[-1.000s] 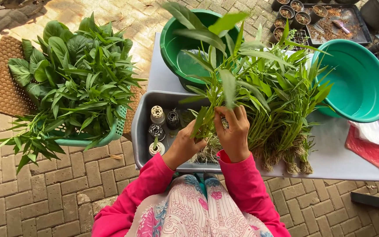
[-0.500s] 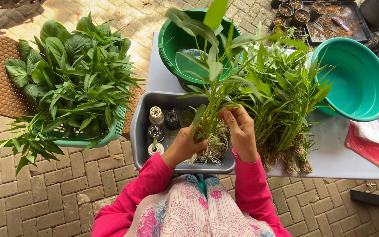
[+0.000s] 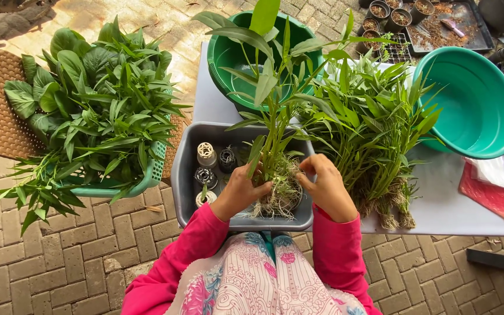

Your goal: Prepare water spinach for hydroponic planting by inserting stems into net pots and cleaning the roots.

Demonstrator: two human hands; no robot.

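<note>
White table (image 3: 450, 204), basins (image 3: 473, 99), grey tub (image 3: 183, 175)

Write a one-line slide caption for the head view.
Both hands, left hand and right hand, hold a rooted plant clump over a grey tub.

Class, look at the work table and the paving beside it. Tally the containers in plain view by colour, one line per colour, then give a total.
Round green plastic basins: 2
Grey rectangular plastic tub: 1
Light green slotted plastic basket: 1
Black plastic tray of soil: 1
Total: 5
</note>
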